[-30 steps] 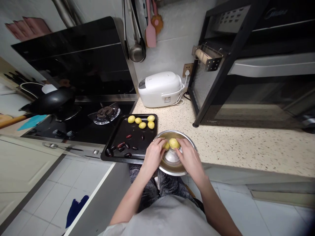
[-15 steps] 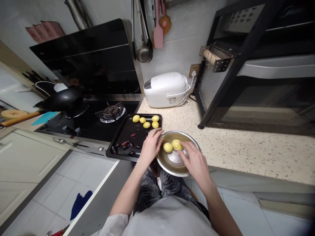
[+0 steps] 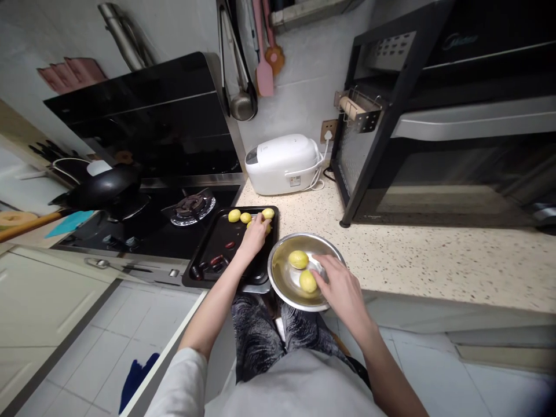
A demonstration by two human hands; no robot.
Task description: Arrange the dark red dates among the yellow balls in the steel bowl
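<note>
My left hand is over the back right of the black baking tray, its fingertips among yellow egg-shaped pieces; whether it grips one is hidden. A yellow piece lies at the tray's back left, and dark red oval pieces lie near its front. Beside the tray is a metal bowl holding two yellow pieces, one farther back and one nearer me. My right hand reaches over the bowl's right side, fingers apart, close to the nearer piece and holding nothing.
Behind the bowl stands a white rice cooker. A black rack with an oven is on the right. To the left are a gas burner and a black wok on the stove. Beneath the tray is an open drawer.
My left hand has moved from the bowl's rim to the back of the tray. My right fingers have let go of a yellow piece, and the two pieces in the bowl have shifted.
</note>
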